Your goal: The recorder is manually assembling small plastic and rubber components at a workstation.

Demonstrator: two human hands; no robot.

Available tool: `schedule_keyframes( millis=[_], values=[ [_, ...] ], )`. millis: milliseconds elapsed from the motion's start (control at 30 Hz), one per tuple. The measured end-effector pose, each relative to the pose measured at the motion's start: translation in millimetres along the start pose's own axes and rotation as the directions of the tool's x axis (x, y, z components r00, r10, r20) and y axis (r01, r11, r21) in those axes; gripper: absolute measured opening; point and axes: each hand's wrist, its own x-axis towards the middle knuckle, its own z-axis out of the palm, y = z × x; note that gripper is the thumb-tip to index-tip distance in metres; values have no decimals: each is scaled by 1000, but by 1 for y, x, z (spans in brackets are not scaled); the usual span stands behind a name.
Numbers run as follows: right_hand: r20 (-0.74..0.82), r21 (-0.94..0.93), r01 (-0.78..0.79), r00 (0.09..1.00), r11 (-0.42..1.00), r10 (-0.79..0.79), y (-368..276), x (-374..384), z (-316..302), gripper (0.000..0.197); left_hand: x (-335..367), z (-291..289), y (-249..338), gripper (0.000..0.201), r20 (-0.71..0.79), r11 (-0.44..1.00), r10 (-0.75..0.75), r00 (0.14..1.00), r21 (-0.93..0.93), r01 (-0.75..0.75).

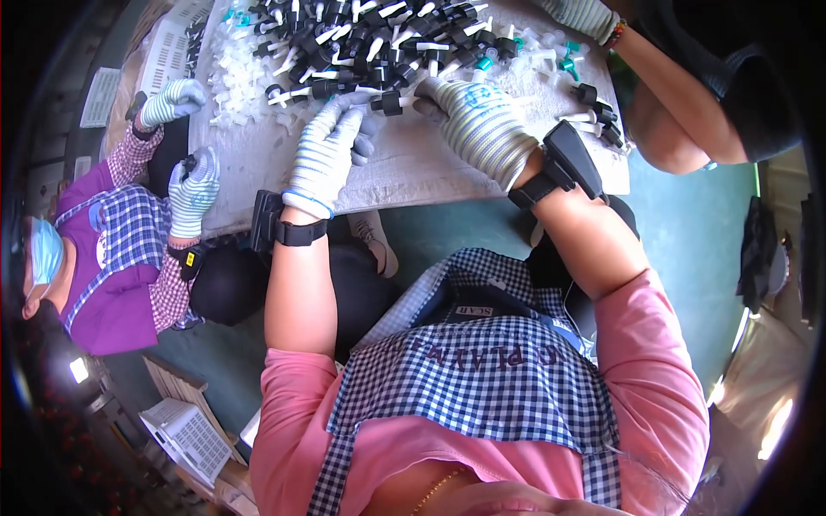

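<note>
At left, a co-worker in purple (112,311) holds gloved hands by the desk (404,172), near a heap of clear pieces (237,90). The wearer's gloved left hand (329,150) reaches a black pump piece (390,104) short of the far black-and-white pile (370,47); whether that grip is closed cannot be told. The gloved right hand (483,120), grip narrow, pinches its pale stem. Loose pumps (607,120) lie farther right, near another co-worker's arm (680,95).
</note>
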Motion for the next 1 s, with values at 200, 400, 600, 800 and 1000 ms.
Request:
schedule_keyframes(
  millis=[200, 400, 600, 800, 1000],
  values=[
    [56, 8, -32, 998, 999, 31, -9, 2, -11, 26, 3, -1, 2, 27, -9, 1000, -12, 1000, -24, 12],
    [87, 25, -56, 995, 998, 54, -16, -1, -15, 29, 1, 2, 7, 26, -14, 999, -3, 1000, -36, 2],
    [110, 106, -48, 993, 993, 36, -14, -5, -5, 30, -6, 8, 14, 21, -33, 992, 116, 993, 50, -114],
    [142, 377, -20, 989, 926, -37, -25, -11, -8, 64, -17, 16, 24, 22, -24, 964, 218, 976, 164, -211],
    [255, 179, -50, 967, 983, 3, -30, -11, -14, 56, -23, 21, 28, 33, 107, 802, 440, 892, 400, -443]
  ],
)
